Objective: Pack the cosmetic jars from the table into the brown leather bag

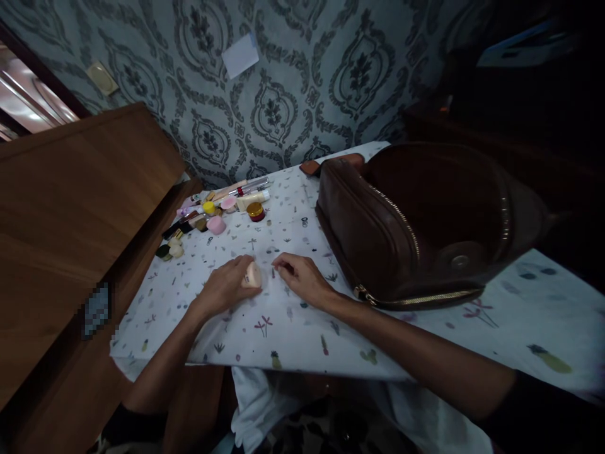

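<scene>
Peach-coloured small container (253,275) in the left hand (225,285), low over the near middle of the counter (302,337); cannot tell about contact with the surface below. Pinches it from the left, thumb on the near side, fingers over the far side, smooth end toward the right hand (305,277). Bears small dark marks on the side, too small to read. Opposite, near but apart from the container, the right hand, with fingers loosely curled and thumb close to them; cannot tell about anything between the fingertips.

Beyond the left hand, toward the wall, a loose cluster of small cosmetics: gold-lidded jar (256,211) at the right, cream tube (251,201) just behind, clear slim tube (255,185) farther back, pink pot (216,225) in front, yellow lid (208,207) among them. At the cluster's left near end, dark pot (163,252) beside some pale pieces (175,246).

To the right of the hands, a large brown leather bag (387,246), gaping wide, gold zip (428,298) along the near edge. Behind everything, patterned wallpaper (274,112) with a white card (241,57); along the left, a wooden panel (85,183).
</scene>
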Demonstrator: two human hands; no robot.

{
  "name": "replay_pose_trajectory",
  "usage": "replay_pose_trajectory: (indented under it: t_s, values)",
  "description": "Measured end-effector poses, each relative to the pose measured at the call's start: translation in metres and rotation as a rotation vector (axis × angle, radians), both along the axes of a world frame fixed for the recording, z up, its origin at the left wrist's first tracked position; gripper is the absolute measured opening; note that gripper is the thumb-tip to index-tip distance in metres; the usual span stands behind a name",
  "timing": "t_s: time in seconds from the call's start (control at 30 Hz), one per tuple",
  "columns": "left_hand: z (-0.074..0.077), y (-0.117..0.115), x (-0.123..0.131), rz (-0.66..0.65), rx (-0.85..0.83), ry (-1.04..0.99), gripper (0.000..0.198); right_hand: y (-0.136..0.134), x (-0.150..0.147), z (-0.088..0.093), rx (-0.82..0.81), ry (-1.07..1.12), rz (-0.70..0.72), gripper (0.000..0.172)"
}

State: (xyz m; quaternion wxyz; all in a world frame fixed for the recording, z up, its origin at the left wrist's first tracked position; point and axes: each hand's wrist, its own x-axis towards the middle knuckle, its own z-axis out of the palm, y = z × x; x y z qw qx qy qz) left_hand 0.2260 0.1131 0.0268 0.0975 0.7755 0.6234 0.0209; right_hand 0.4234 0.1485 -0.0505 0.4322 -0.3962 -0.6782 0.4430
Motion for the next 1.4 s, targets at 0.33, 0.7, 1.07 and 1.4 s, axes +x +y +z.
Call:
replay_pose_trajectory:
  t_s: [0.33,0.7,1.07,1.4]
  values:
    - [-0.044,0.054,0.034,-0.005,-0.140,-1.241,0.060,0.007,-0.006,0.006,-0.494,0.466,0.048,0.030]
    - [-0.055,0.045,0.034,-0.237,0.338,-0.821,0.059,0.003,-0.002,0.021,-0.807,0.856,-0.097,0.033]
    - [-0.057,0.033,0.034,-0.391,0.552,-0.490,0.053,-0.007,0.000,0.019,-0.395,0.512,-0.062,0.057]
    - [-0.055,0.020,0.048,-0.137,0.194,-0.704,0.054,-0.011,0.002,0.016,-0.191,0.248,-0.216,0.042]
